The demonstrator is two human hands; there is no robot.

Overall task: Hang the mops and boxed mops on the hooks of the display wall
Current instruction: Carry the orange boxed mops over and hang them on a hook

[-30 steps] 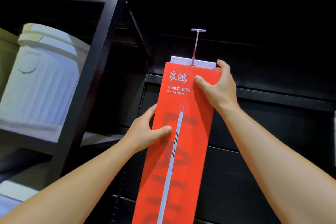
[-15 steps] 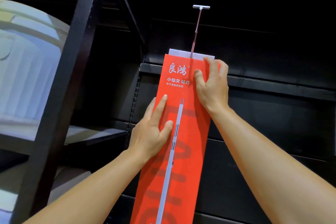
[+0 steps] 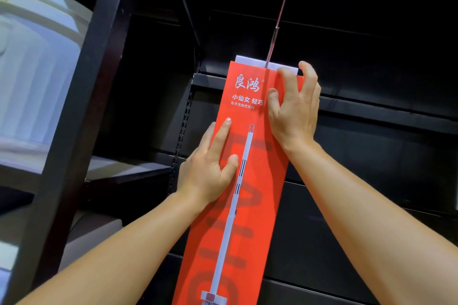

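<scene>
A tall red boxed mop (image 3: 250, 208) with white lettering and a printed mop picture hangs upright against the black display wall (image 3: 371, 156). Its white top tab (image 3: 247, 59) sits on a thin metal hook (image 3: 277, 22) that sticks out from the wall. My left hand (image 3: 208, 171) lies flat on the box's front near its left edge, fingers straight and pointing up. My right hand (image 3: 295, 111) grips the box's top right corner, fingers curled over the edge and thumb on the front.
A thick black shelf post (image 3: 81, 111) rises on the left. Behind it a large pale ribbed bin (image 3: 37, 77) sits on a shelf. Horizontal black rails (image 3: 384, 111) cross the wall to the right of the box.
My left hand went from holding the box's left edge to lying flat on the front with fingers straight. My right hand shifted slightly at the top corner. The view moved closer to the wall.
</scene>
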